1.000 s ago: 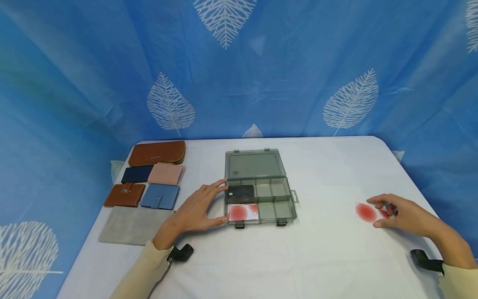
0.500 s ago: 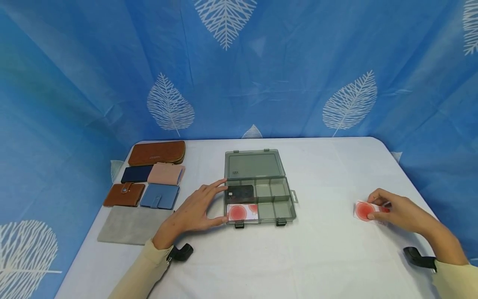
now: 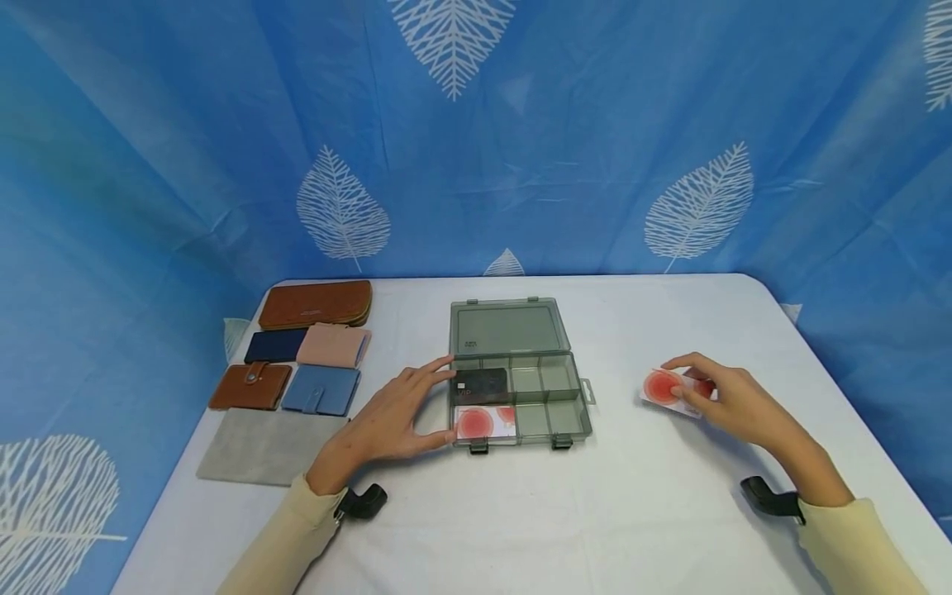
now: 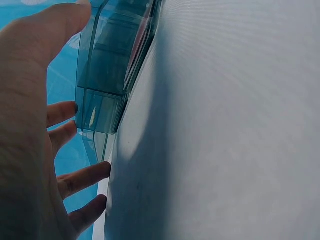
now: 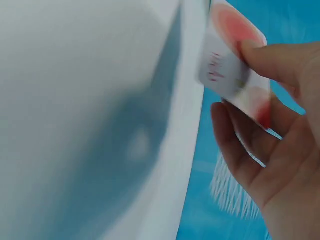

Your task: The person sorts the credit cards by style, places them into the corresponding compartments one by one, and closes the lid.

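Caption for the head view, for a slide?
Left hand steadies the open organizer box; right hand pinches a red-spotted card.

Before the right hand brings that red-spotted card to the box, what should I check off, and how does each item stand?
1. Right hand holds the card firmly: ok, pinched by thumb and fingers.
2. Box lid open: ok, laid flat behind.
3. Left hand steadies the box: ok, fingers at its left side.
4. Free compartments: ok, the right ones look empty.
5. Left compartments: not ok, a dark card and a red-spotted card fill them.
6. Card fits a small compartment: cannot tell.
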### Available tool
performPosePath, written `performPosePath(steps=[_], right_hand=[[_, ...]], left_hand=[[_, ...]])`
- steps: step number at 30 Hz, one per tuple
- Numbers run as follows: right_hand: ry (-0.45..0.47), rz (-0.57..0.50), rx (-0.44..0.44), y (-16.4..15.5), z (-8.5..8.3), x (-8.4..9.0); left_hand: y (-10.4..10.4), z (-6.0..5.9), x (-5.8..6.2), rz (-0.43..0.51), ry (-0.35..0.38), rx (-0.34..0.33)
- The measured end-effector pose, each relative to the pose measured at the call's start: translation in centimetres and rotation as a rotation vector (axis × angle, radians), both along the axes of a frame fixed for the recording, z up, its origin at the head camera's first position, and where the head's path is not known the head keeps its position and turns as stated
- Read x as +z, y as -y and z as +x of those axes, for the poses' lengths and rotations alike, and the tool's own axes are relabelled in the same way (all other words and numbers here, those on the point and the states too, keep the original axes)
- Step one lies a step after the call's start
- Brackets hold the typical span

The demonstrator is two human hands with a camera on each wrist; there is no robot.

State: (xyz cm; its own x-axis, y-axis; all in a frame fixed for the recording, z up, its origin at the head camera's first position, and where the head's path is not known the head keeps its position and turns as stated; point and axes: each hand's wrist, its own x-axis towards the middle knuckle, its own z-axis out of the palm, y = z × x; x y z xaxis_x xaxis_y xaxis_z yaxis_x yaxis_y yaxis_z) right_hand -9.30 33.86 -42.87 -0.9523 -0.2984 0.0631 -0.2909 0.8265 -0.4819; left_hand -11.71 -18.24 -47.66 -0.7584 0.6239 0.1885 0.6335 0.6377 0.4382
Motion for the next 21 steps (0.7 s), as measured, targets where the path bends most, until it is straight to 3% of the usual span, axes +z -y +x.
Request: performPosePath(steps=[4, 10, 21], right_hand=[[-0.076, -0.032, 0.066, 3.5, -0.7, 0.9], [-0.119, -0.045, 0.149, 9.0, -1.0, 1.8], [-0.180, 0.017, 0.335, 18.9, -0.5, 1.1]], left_hand=[[-0.1, -0.1, 0.0, -0.006, 0.005, 0.001], [-0.2, -0.2, -0.2, -0.009, 0.001, -0.003], [-0.1, -0.1, -0.3, -0.014, 0.005, 0.011]])
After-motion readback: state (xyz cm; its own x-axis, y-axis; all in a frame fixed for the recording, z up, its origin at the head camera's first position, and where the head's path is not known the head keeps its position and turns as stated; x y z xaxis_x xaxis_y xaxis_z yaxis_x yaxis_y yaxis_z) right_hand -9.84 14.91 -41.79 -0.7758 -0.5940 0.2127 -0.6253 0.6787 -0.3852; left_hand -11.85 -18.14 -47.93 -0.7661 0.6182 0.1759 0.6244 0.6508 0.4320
